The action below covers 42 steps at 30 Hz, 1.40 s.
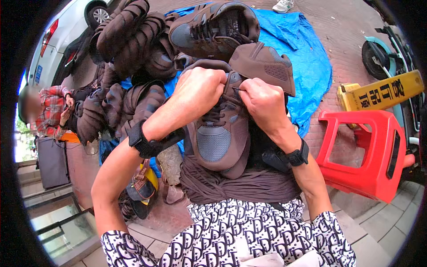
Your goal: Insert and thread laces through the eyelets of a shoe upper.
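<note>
On my lap rests a brown shoe upper with a grey mesh toe, its toe pointing toward me and dark laces threaded across its front. My left hand is closed at the tongue and collar, its fingertips partly hidden. Opposite it, my right hand pinches what looks like a dark shoelace end beside the tongue. A thick bundle of brown shoelaces lies across my lap under the toe. Just beyond my hands sit a brown shoe upper with loose laces and another upper lying on its side.
Stacks of brown uppers cover the far left of a blue tarp. A person in a plaid shirt sits at left near a white car. On the right stand a red plastic stool, a yellow board and a bike.
</note>
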Each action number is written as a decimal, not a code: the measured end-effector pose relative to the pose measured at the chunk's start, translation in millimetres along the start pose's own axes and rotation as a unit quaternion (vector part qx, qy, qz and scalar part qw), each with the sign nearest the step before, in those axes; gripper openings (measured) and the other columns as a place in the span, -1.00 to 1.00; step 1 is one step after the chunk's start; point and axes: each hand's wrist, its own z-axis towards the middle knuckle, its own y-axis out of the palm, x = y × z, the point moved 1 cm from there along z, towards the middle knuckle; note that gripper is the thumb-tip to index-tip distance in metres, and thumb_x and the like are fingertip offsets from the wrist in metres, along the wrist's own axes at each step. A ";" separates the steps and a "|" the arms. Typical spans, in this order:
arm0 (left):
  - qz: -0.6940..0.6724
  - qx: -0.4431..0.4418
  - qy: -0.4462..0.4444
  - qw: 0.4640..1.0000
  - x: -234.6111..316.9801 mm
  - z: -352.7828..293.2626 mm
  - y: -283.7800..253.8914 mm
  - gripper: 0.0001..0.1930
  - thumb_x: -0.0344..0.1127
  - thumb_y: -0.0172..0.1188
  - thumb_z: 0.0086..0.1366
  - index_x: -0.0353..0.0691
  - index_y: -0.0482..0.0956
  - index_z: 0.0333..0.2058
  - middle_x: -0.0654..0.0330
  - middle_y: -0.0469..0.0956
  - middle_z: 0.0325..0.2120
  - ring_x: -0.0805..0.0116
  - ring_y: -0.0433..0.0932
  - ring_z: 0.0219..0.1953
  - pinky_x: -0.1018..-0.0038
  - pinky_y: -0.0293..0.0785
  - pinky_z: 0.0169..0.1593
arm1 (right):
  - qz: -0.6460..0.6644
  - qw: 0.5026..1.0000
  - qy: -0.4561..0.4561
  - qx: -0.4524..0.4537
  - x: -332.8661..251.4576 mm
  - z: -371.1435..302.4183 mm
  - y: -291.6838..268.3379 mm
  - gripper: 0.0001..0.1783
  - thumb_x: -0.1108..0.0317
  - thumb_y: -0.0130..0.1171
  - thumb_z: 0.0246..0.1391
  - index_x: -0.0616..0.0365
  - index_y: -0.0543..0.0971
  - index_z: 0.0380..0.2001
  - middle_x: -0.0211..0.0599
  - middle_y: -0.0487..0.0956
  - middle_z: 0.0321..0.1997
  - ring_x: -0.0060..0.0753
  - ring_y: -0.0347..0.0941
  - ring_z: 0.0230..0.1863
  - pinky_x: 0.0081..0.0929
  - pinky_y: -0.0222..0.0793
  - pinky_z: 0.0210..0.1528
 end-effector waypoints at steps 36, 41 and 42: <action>-0.131 -0.115 0.049 0.983 -8.2 24.7 -2.4 -0.89 -0.45 0.01 -0.01 -0.34 0.47 -0.49 0.07 0.41 -0.71 0.30 0.42 -0.65 0.40 0.35 -0.53 | 0.104 0.993 0.010 -0.054 7.7 7.0 -1.4 -0.96 0.50 0.01 -0.20 0.18 0.38 -0.58 -0.15 0.42 -0.65 -0.16 0.44 -0.59 -0.34 0.34 -0.57; -0.092 -0.030 0.145 0.985 -14.3 18.0 4.2 -0.91 -0.45 0.02 0.02 -0.35 0.43 -0.50 -0.03 0.40 -0.66 0.09 0.43 -0.59 0.35 0.34 -0.51 | 0.053 0.998 -0.033 -0.030 1.2 11.9 0.3 -0.95 0.51 -0.01 -0.21 0.16 0.33 -0.60 -0.20 0.40 -0.68 -0.15 0.41 -0.62 -0.32 0.33 -0.59; -0.081 -0.017 0.145 0.986 -14.0 14.9 5.4 -0.91 -0.45 0.02 0.02 -0.34 0.43 -0.49 -0.05 0.40 -0.65 0.05 0.43 -0.58 0.33 0.35 -0.50 | 0.079 0.996 -0.008 -0.049 0.7 10.4 -2.2 -0.94 0.49 0.01 -0.22 0.17 0.37 -0.56 -0.21 0.40 -0.65 -0.15 0.41 -0.59 -0.33 0.35 -0.55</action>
